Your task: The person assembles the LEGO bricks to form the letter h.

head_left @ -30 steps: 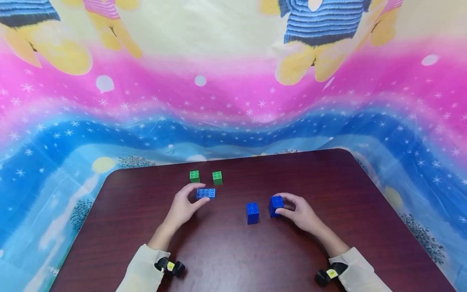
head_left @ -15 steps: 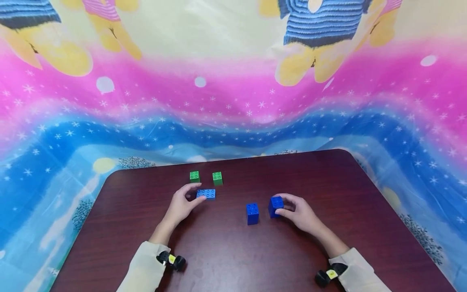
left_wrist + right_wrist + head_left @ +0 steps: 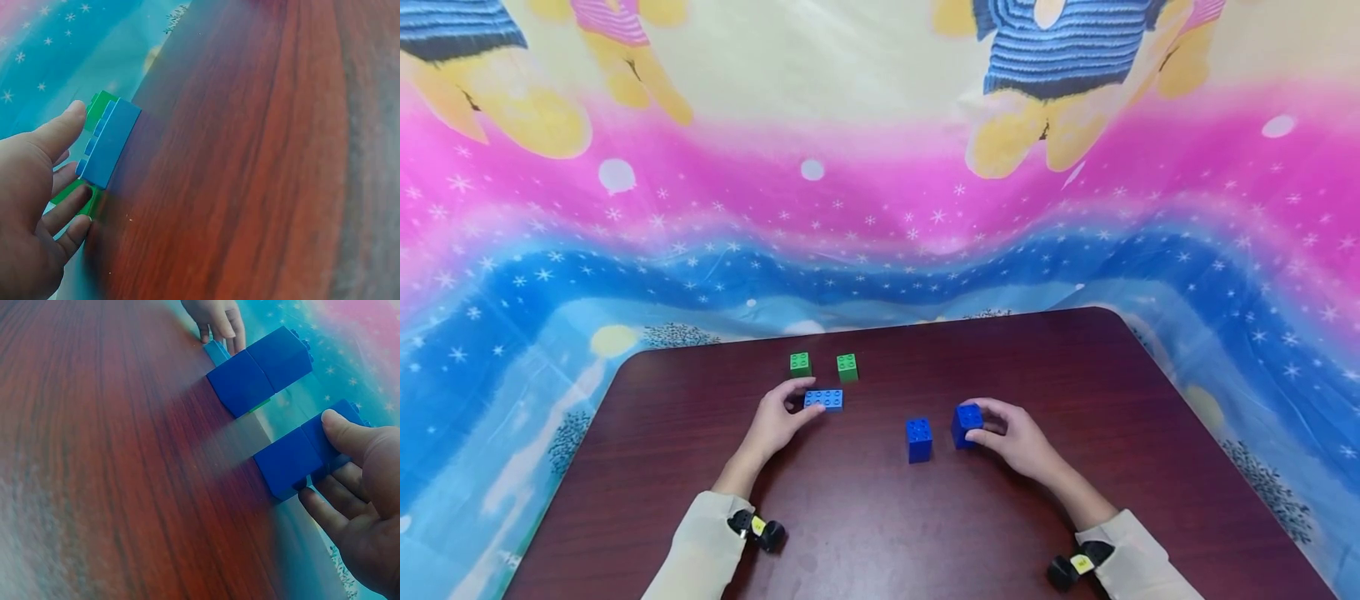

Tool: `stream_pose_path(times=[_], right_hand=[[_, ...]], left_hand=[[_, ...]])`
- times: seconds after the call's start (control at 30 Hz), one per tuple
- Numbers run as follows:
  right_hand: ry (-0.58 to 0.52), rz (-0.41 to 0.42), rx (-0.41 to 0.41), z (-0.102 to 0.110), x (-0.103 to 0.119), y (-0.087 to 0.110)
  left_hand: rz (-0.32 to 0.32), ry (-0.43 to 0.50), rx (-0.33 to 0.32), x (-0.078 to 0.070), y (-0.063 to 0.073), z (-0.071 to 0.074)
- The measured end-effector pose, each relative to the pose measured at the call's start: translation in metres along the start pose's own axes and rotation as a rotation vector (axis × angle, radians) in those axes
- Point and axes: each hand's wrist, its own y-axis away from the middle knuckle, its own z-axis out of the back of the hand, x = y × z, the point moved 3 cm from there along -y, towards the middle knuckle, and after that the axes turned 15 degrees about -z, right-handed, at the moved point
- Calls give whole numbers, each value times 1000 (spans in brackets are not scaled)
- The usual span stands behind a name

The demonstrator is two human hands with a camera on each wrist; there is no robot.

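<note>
In the head view my left hand (image 3: 775, 421) is beside a light blue toy building brick (image 3: 823, 400), thumb and fingers spread at its left end. The left wrist view shows this hand's thumb and fingers apart around the brick's studded side. My right hand (image 3: 1017, 435) pinches a dark blue stack of two bricks (image 3: 967, 427), thumb on the near side and fingers behind. To the left of it a matching dark blue stack (image 3: 918, 440) stands upright on the table. Two green bricks (image 3: 847, 367) sit behind the light blue one, a little apart from each other.
The dark red-brown wooden table (image 3: 865, 517) has rounded far corners. Behind it and along its sides hangs a printed cloth (image 3: 880, 192) with snowflakes and cartoon figures. A black camera strap (image 3: 756, 529) sits on each wrist.
My left hand has drawn back slightly to the left, its thumb sliding from the light blue brick's front toward its left end. The right hand and the bricks look unmoved.
</note>
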Motion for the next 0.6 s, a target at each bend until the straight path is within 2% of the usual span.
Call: stream_pose_path(times=[0.23,0.37,0.6], right_hand=[[-17,2,3,-1,-2,0],[-23,4,1,-1,-2,-1],[-21,5,-1,-1,0,0]], left_hand=[[13,-37,22,1,-2,-5],[0,-67,32,1,-2,-5],[21,-72,61,2,-3,-5]])
